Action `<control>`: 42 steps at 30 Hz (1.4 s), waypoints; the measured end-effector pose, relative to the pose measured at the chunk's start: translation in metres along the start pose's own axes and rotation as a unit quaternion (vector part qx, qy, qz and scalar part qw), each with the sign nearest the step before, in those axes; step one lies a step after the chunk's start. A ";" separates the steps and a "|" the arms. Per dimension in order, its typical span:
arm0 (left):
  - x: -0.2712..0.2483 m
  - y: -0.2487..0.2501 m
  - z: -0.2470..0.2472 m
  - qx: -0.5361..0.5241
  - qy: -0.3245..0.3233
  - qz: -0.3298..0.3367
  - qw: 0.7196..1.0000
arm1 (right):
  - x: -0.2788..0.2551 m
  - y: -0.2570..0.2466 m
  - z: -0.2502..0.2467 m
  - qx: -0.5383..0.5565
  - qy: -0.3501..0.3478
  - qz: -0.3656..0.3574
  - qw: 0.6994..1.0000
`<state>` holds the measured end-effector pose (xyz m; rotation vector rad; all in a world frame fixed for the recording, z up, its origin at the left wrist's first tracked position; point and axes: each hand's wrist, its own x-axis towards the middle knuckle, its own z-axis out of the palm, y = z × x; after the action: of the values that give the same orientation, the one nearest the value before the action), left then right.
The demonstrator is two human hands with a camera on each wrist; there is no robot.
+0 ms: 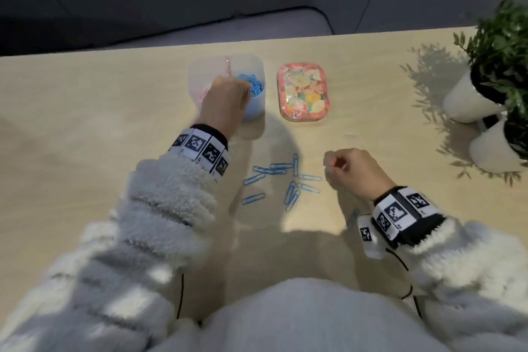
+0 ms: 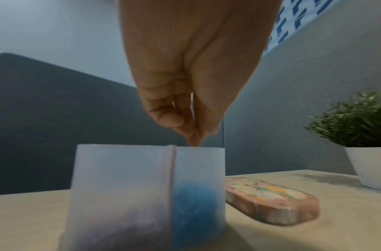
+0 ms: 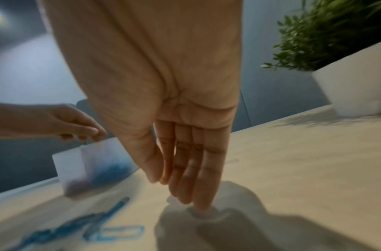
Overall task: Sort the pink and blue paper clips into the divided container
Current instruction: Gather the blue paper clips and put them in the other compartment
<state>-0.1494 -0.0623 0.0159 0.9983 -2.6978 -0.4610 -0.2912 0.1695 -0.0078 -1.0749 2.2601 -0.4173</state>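
The translucent divided container stands at the far middle of the table. Blue clips fill its right compartment and pink ones lie in the left. My left hand hovers over the right compartment, fingertips pinched on a thin blue paper clip. Several loose blue clips lie on the table between my arms. My right hand is just right of them, fingers straight and pointing down, holding nothing.
A floral tin lies right of the container. Two plants in white pots stand at the right edge. One blue clip lies beside my right wrist. A dark sofa sits beyond the table's far edge.
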 end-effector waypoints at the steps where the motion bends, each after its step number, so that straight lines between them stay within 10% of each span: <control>1: -0.015 -0.003 0.004 -0.016 0.001 0.027 1.000 | -0.010 0.008 0.001 -0.027 0.004 0.014 1.000; 7: -0.121 -0.021 0.032 -0.090 -0.170 -0.031 0.981 | -0.053 0.053 0.011 0.025 -0.070 0.020 0.997; 14: -0.137 0.010 0.060 -0.119 -0.178 -0.050 0.976 | -0.032 0.024 0.055 0.118 -0.015 -0.048 0.992; 24: -0.115 0.034 0.059 0.082 -0.230 -0.001 0.970 | -0.002 -0.014 0.040 -0.168 -0.042 -0.128 0.977; 42: -0.104 0.037 0.060 0.004 -0.235 0.031 0.972 | 0.001 -0.039 0.078 -0.157 0.020 -0.216 0.963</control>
<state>-0.1131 0.0461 -0.0370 0.8955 -3.1335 -0.7571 -0.2191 0.1426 -0.0492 -1.7505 2.1653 -0.2547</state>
